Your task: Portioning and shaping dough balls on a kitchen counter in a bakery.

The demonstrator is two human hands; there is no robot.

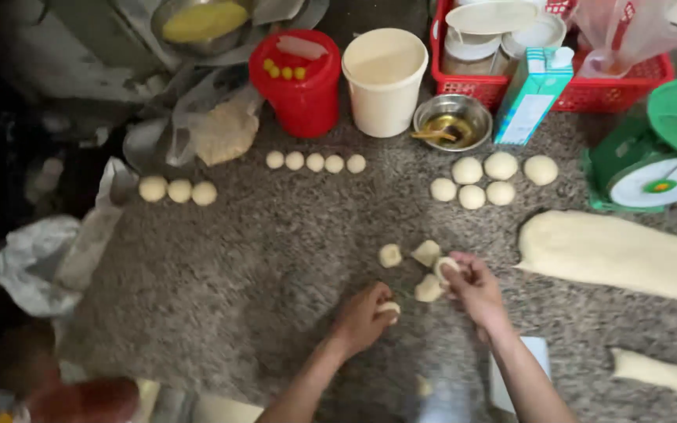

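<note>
The view from above is blurred, and its left edge is dark and hard to read. On a speckled grey worktop, the left hand closes around a small dough piece, mostly hidden by the fingers. The right hand pinches another dough lump. Three loose cut pieces lie just beside the hands. Farther back sit three rolled balls, a row of five smaller balls, and six larger balls. A long dough slab runs off the right edge, below a green scale.
</note>
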